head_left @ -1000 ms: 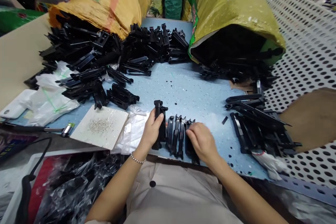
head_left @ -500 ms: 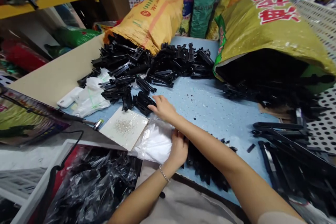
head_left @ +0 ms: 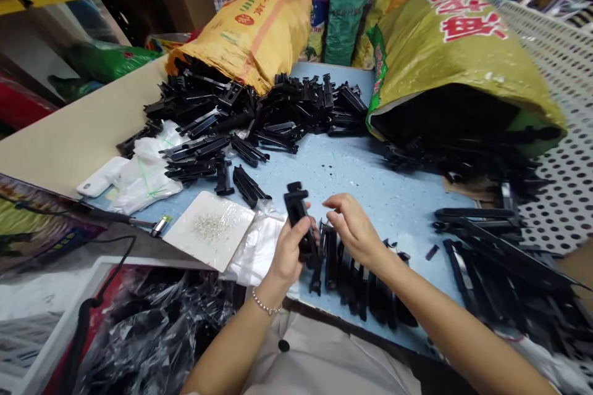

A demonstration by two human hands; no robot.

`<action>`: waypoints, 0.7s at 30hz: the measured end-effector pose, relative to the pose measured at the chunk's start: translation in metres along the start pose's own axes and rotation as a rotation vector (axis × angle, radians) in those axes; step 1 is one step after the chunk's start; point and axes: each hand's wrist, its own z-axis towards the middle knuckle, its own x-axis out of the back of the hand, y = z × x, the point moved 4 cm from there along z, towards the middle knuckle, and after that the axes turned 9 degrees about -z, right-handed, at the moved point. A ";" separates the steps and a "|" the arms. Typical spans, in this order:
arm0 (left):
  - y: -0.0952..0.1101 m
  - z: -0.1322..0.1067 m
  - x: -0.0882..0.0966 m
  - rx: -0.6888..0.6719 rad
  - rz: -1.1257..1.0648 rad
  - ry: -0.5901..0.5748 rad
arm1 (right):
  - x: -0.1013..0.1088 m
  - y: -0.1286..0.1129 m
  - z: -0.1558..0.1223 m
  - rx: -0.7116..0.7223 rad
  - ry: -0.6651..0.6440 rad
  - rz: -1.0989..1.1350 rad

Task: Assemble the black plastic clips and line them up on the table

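Note:
My left hand (head_left: pixel 293 247) is closed around a black plastic part (head_left: pixel 296 203), long and narrow, held upright above the table's front edge with the thumb across it. Just to its right, my right hand (head_left: pixel 354 231) has loosely bent fingers with a gap between index finger and thumb; nothing shows in them. Below my right hand stands a row of similar black parts (head_left: pixel 356 290), side by side and partly hidden by the forearm. White plastic bags (head_left: pixel 257 250) lie left of my left hand, beside a pale square board (head_left: pixel 210 228) strewn with small bits.
A heap of black parts (head_left: pixel 213 105) spreads from an orange sack (head_left: pixel 259 31) at the back. On the right, a yellow-green sack (head_left: pixel 454 55) lies open near long black pieces (head_left: pixel 491 284). A crate of plastic-wrapped items (head_left: pixel 157 327) stands front left. A screwdriver-like tool (head_left: pixel 160 225) rests at the left edge.
My right hand has left the small pile of black parts and moved right and nearer. My left hand has come off the plastic bags and now holds a black plastic part.

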 end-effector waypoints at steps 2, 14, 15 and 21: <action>-0.018 -0.014 -0.011 0.158 0.047 -0.074 | 0.009 0.007 0.001 0.087 0.120 -0.132; -0.026 -0.009 -0.011 0.157 0.065 0.068 | -0.002 -0.020 -0.044 0.182 0.019 -0.227; -0.026 -0.009 -0.011 0.157 0.078 0.062 | -0.007 -0.027 -0.053 0.228 0.019 -0.237; -0.023 -0.008 -0.001 -0.027 0.404 0.014 | -0.005 -0.018 -0.090 -0.094 -0.083 -0.104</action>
